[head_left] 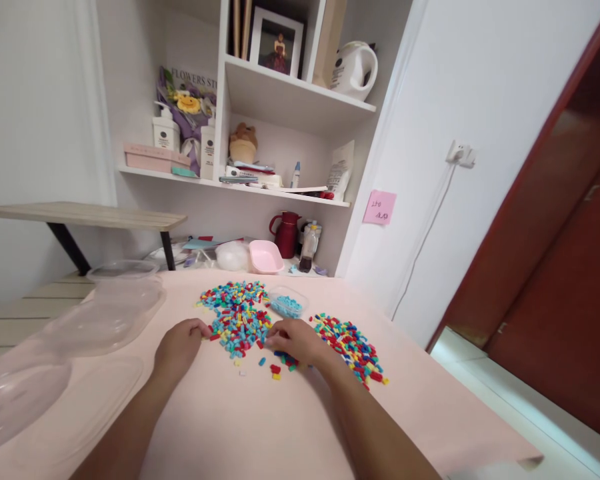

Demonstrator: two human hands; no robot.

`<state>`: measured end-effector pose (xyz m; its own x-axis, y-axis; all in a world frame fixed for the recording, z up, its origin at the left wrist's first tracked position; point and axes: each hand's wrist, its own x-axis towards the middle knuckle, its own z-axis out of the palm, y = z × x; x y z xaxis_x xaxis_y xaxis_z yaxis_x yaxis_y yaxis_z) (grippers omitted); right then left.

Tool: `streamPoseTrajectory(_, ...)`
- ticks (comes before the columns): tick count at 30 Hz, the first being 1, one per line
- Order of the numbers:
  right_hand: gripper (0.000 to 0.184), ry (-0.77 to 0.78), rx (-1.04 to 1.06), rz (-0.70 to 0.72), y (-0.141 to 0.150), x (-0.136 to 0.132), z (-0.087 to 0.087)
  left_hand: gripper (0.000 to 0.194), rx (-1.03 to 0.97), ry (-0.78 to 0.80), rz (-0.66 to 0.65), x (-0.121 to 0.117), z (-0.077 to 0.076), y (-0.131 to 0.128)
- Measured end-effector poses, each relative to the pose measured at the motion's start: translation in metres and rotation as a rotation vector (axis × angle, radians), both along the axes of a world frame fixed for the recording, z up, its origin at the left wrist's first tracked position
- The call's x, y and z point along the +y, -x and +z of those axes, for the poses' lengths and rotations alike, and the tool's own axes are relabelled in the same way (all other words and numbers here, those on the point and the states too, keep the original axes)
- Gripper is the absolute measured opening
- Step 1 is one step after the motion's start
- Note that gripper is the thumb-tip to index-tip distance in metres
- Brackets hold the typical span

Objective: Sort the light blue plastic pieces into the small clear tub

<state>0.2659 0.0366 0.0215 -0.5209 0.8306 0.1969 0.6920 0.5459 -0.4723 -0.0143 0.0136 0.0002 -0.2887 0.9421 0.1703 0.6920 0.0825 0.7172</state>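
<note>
Small colourful toy bricks [240, 327] lie in a heap on the pink tabletop, in blue, red, yellow and green. My left hand [180, 345] rests at the heap's left edge with curled fingers, its fingertips close to a few red bricks. On the heap's right edge is my right hand [296, 339], fingers bent down and together among the bricks. Whatever either hand pinches is hidden or too small to make out. Just beyond the right hand stands a clear plastic tub [287, 303] holding light blue bricks. A second mixed brick heap [350, 343] spreads to its right.
Clear plastic lids and containers [105, 323] lie along the table's left side. Behind the table are a pink basin [266, 257], a dark red jug [286, 235] and a bottle [309, 247]. A wooden-topped stand [80, 215] is at the left.
</note>
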Motion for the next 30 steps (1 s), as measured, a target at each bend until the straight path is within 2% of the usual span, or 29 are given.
streamPoseTrajectory(6, 0.017, -0.055, -0.026, -0.067, 0.008, -0.005, 0.001, 0.029, 0.002, 0.006, 0.001, -0.001, 0.001, -0.001)
streamPoseTrajectory(14, 0.015, -0.001, 0.006, -0.010, 0.006, 0.002, -0.005, 0.027, 0.006, -0.025, 0.008, 0.000, -0.001, 0.000)
streamPoseTrajectory(23, 0.017, -0.040, -0.040, 0.003, 0.004, -0.001, -0.001, 0.029, 0.007, -0.026, -0.011, -0.001, 0.000, -0.001)
streamPoseTrajectory(26, 0.018, -0.075, 0.017, 0.009, 0.005, -0.004, 0.002, 0.029, 0.007, -0.012, -0.008, -0.002, 0.001, -0.001)
streamPoseTrajectory(30, 0.019, -0.198, 0.241, -0.030, 0.001, -0.001, 0.009, 0.029, 0.004, -0.012, -0.004, -0.002, 0.001, -0.001)
